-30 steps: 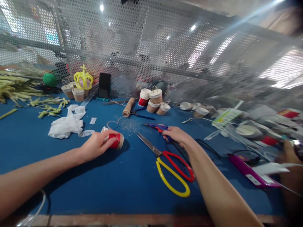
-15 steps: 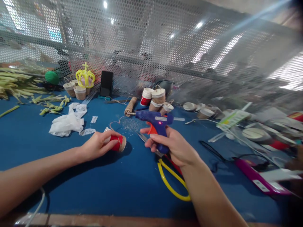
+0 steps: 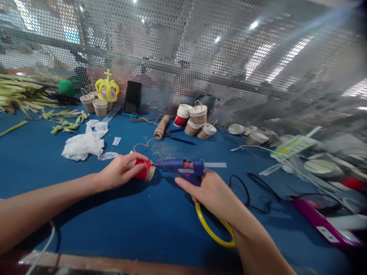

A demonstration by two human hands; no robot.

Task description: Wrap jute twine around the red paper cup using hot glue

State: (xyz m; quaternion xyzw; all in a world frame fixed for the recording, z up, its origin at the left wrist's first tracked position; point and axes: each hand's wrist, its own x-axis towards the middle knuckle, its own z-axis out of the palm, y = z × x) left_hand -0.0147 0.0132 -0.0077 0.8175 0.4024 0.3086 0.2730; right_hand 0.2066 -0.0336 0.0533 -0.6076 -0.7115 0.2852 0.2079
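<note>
Lying sideways on the blue surface [image 3: 137, 233], the red cup [image 3: 142, 170] is clasped by the left hand [image 3: 119, 175]; the right hand [image 3: 213, 194] is closed around a blue glue gun [image 3: 180, 167], nozzle touching the cup's rim, yellow scissors handle [image 3: 210, 230] under its wrist.

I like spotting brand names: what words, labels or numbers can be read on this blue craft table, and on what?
None is readable.
Blue hot-glue gun in the right hand: small pale label, too small.
Red twine-wrapped cup in the left hand: no print visible.
Purple flat tool: white sticker, blurred.
Green-and-white packet: print blurred.
</note>
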